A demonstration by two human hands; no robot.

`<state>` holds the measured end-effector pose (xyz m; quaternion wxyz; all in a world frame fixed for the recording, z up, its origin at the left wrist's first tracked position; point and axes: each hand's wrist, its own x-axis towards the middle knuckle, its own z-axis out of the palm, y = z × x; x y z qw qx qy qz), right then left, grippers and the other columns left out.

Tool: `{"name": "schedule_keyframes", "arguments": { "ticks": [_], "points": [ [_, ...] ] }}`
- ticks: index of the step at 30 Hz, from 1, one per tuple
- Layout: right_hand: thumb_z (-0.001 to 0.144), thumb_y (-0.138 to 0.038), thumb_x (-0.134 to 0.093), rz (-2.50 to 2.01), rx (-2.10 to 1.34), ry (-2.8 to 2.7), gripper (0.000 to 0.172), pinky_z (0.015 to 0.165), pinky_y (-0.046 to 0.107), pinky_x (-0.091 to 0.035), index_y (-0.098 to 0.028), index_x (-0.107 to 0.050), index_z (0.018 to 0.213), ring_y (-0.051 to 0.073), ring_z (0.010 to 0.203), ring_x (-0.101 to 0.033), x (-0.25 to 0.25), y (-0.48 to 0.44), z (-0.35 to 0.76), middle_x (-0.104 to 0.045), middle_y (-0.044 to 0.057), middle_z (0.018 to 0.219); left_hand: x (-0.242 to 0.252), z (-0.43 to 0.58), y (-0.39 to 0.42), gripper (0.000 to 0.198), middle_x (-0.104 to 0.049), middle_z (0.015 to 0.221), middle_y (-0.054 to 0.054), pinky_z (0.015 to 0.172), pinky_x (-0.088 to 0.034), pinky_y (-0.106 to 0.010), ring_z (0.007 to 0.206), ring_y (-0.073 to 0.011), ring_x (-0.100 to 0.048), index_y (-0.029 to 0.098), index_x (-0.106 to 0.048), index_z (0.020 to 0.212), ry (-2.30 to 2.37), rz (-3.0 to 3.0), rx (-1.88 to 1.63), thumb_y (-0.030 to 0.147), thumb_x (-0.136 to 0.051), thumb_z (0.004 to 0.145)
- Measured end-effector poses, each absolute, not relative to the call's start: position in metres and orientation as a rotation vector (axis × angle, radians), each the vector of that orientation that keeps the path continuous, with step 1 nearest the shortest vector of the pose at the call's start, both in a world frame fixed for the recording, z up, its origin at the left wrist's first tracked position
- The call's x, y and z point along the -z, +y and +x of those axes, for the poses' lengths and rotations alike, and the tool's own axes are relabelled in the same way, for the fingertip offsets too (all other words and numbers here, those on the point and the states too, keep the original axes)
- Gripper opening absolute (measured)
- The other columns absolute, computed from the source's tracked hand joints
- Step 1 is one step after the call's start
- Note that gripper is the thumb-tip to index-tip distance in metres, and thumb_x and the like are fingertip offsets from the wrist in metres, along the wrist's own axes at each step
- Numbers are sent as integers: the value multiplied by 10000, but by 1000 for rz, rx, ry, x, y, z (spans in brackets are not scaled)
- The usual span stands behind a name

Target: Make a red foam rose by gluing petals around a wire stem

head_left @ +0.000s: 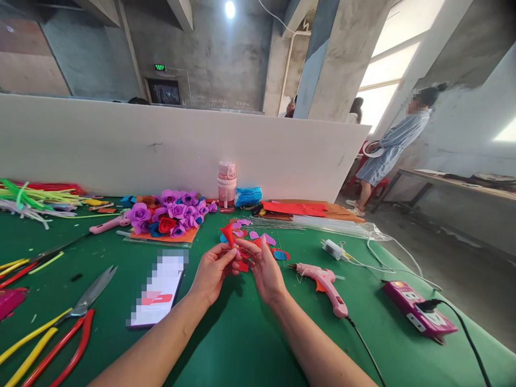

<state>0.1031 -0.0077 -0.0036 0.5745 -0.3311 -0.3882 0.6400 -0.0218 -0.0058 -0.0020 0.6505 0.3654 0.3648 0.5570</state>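
Between thumb and fingers of my left hand point(212, 270) is a red paper petal point(228, 234), curled into a cone that points up. My right hand point(266, 273) is close beside it on the right, its fingers stretched out and apart; whether the fingertips touch the petal I cannot tell. Loose petals point(261, 238) in red, purple and blue lie on the green table point(242, 349) just behind the hands. To the right rests a pink glue gun point(324, 282), its nozzle pointing left toward the petals.
A phone point(160, 287) lies left, near large scissors point(83, 306). Finished paper roses point(177, 212) are heaped behind it. A pink bottle point(227, 188) stands by the white board point(177, 145). At right are a power strip point(417, 312), cables and a charger point(335, 249). A person point(397, 140) stands beyond.
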Motion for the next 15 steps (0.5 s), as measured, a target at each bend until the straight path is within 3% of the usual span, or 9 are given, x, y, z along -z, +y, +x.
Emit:
{"name": "schedule_keyframes", "arguments": {
  "ticks": [7,15],
  "points": [
    [797,-692,-457,-732,-1536,-880,573,816,325,-458,-214,-729,957,210,905,-596,6,-11,99,-688,59,916,5,-21,-5,258,-641,665,0,485,-430,-200,521,-78,-546,145,-663,771,827,837,-1251,306,-804,628],
    [785,-705,-450,-723,-1559,-857,580,774,340,-480,-215,-728,922,214,898,-599,4,-11,99,-677,72,1061,4,-21,-6,245,-643,664,-7,470,-420,-192,509,-72,-534,141,-664,774,818,861,-1215,303,-795,645]
  ]
}}
